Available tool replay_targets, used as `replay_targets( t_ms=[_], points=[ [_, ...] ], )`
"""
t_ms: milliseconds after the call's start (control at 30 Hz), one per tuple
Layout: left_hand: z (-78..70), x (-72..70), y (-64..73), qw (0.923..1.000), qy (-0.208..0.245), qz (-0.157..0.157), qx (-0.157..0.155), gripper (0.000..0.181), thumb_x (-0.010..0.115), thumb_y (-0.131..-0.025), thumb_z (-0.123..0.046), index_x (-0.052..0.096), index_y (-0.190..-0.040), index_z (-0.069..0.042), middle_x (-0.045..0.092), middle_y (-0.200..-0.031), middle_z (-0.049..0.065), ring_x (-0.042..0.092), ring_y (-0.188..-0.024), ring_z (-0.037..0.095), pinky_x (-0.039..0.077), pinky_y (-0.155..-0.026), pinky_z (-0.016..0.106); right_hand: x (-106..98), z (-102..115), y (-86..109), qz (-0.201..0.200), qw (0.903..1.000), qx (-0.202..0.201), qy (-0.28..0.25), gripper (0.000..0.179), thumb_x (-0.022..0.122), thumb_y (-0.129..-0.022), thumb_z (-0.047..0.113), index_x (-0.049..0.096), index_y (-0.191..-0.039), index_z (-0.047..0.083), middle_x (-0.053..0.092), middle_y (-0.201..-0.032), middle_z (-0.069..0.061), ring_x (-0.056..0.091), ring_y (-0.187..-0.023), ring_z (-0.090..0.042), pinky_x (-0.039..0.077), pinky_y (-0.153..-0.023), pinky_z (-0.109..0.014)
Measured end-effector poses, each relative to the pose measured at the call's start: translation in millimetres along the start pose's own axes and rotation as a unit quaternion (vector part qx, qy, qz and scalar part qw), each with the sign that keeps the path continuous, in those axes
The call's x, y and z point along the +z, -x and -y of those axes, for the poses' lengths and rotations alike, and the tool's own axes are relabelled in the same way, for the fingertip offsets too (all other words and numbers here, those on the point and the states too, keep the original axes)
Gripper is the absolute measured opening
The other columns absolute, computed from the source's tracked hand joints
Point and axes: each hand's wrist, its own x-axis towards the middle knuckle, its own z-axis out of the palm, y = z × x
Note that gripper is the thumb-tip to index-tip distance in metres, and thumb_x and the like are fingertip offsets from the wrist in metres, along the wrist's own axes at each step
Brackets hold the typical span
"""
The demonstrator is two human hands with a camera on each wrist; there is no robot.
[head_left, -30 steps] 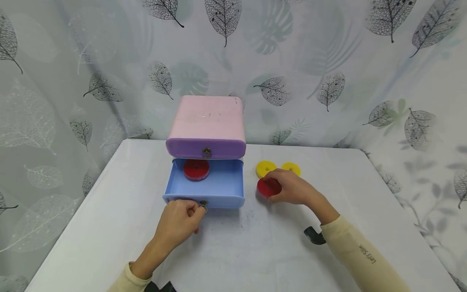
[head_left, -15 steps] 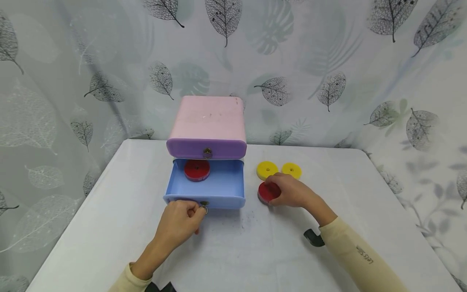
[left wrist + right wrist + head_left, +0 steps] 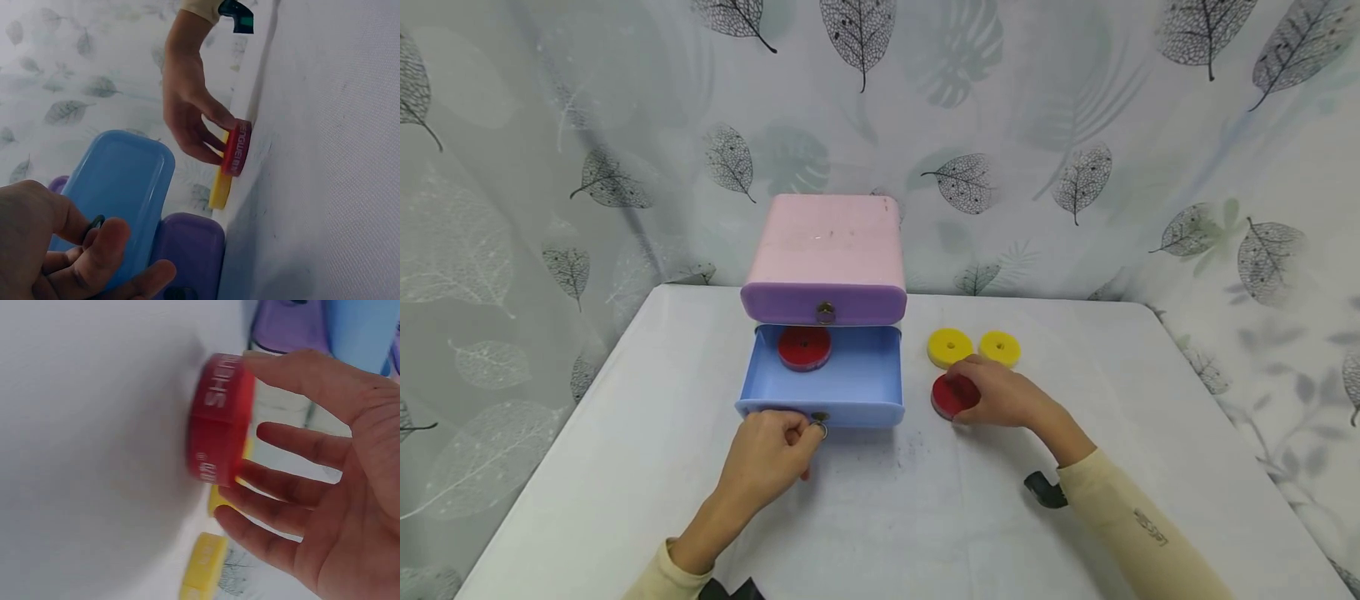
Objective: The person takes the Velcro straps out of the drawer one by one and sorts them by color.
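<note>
In the head view, my left hand (image 3: 772, 454) pinches the small ring pull (image 3: 820, 429) on the front of the pulled-out blue drawer (image 3: 865, 415). The drawer belongs to a pink box (image 3: 831, 237) with a purple upper drawer (image 3: 865, 306). A red disc (image 3: 805, 348) lies at the back left of the blue drawer. To the right, my right hand (image 3: 1003, 396) grips another red disc (image 3: 953, 397) between thumb and fingers, low at the tabletop. White lettering runs along this disc's edge in both wrist views.
Two yellow discs (image 3: 950, 347) with small centre holes lie just behind my right hand. The box stands near the back of the white table (image 3: 1052, 333). Behind it hangs a leaf-patterned cloth (image 3: 970, 125).
My right hand has come down slightly with the red disc, which now sits flatter and a little nearer to me. The left hand stays at the drawer pull, and the drawer has not moved.
</note>
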Motion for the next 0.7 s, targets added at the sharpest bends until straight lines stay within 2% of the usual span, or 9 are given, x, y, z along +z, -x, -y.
replay_targets(
  t_ms=[67,200,433,567,700],
  points=[
    [0.6,-0.1,0.2,1.0,0.0,0.001,0.001,0.035,0.066,-0.091,-0.012,0.057,-0.058,-0.021,0.05,-0.044,-0.018,0.045,-0.038,0.009,0.027,-0.04,0.026,-4.8,3.6,2.6,-0.015,0.9998,-0.009,-0.008,0.051,0.088,-0.082,0.02,0.066,-0.126,0.006,0.064,-0.119,-0.008,0.059,-0.11,-0.03,0.057,-0.084,-0.045],
    [1.6,-0.2,0.3,1.0,0.0,0.0,0.002,0.036,0.066,-0.091,-0.012,0.057,-0.058,-0.021,0.05,-0.044,-0.018,0.045,-0.037,0.01,0.026,-0.04,0.025,-13.8,13.1,4.1,-0.062,0.9958,-0.054,-0.042,0.043,0.082,-0.088,0.015,0.066,-0.126,0.002,0.067,-0.12,-0.013,0.062,-0.11,-0.034,0.056,-0.087,-0.047],
    [0.9,-0.6,0.9,1.0,-0.003,0.001,-0.002,0.036,0.065,-0.091,-0.012,0.057,-0.058,-0.021,0.05,-0.044,-0.018,0.046,-0.038,0.011,0.026,-0.04,0.025,-27.3,48.4,4.3,-0.139,0.9753,-0.141,-0.097,0.033,0.078,-0.091,0.012,0.068,-0.121,0.005,0.069,-0.114,-0.006,0.068,-0.101,-0.025,0.058,-0.084,-0.046],
    [0.8,-0.2,0.6,1.0,-0.004,0.001,0.0,0.036,0.065,-0.091,-0.012,0.057,-0.058,-0.021,0.05,-0.044,-0.018,0.046,-0.038,0.01,0.026,-0.04,0.025,-34.3,72.1,3.4,-0.154,0.9659,-0.183,-0.098,0.032,0.078,-0.09,0.011,0.069,-0.121,0.007,0.07,-0.114,-0.004,0.067,-0.099,-0.018,0.058,-0.083,-0.045],
    [1.5,0.9,0.5,1.0,-0.003,-0.001,0.005,0.035,0.065,-0.091,-0.012,0.058,-0.058,-0.021,0.051,-0.045,-0.018,0.046,-0.038,0.009,0.027,-0.04,0.026,-38.7,93.6,-1.2,-0.151,0.9542,-0.24,-0.096,0.033,0.079,-0.091,0.009,0.068,-0.121,0.004,0.07,-0.115,-0.005,0.067,-0.099,-0.022,0.058,-0.083,-0.042]
  ],
)
